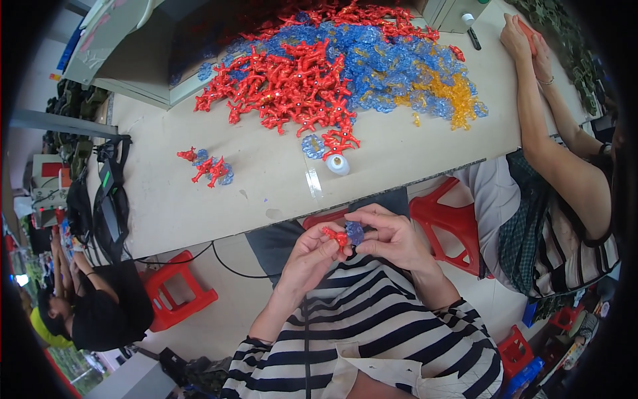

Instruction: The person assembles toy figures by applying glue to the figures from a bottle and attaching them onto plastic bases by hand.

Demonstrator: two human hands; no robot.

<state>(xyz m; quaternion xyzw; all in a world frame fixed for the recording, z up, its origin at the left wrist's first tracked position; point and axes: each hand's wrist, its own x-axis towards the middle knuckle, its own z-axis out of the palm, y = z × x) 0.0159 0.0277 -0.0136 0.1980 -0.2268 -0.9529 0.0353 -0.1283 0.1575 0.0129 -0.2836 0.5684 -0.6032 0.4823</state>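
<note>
Above my lap, just off the table's near edge, my left hand (311, 258) pinches a small glossy red toy figure (334, 235). My right hand (393, 241) grips a clear blue plastic piece (355, 232) between thumb and fingers. The two parts meet or nearly meet; fingers hide where they touch. On the table ahead lie a heap of red figures (286, 86) and a heap of clear blue pieces (379, 66). Red figures with blue pieces against them (214, 170) lie apart at the left. A loose blue ring-like piece (313, 145) is near the red heap.
A small white bottle (337, 165) with a brass-coloured tip lies near the table edge. Clear yellow pieces (458, 100) border the blue heap. A grey bin (143, 80) stands behind. At right, a co-worker's hands (525, 43) hold something red. Red stools (446, 223) stand below.
</note>
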